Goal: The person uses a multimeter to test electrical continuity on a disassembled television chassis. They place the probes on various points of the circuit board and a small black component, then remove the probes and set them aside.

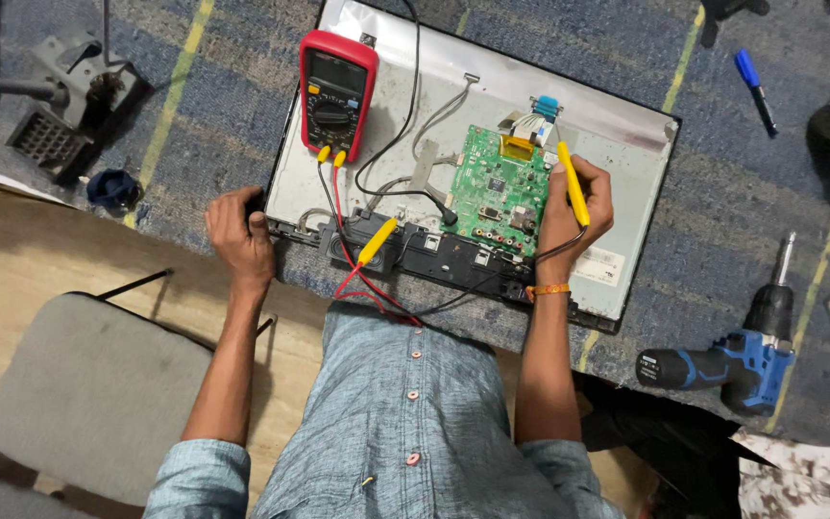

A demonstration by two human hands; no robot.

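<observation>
Yellow probe (pixel 573 185) in right hand (pixel 573 207)

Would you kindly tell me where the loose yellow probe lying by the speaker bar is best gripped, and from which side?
Probably the middle of the loose yellow probe's handle, coming from above with the left hand, which is nearest. It lies flat and slanted, tip up-right, its red lead leaving the lower end, so the fingers should close across its width.

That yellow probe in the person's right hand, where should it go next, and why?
Probably tip down onto the green circuit board: the right hand holds one yellow probe at its edge, while the second probe lies loose and the left hand grips the panel's edge.
</observation>
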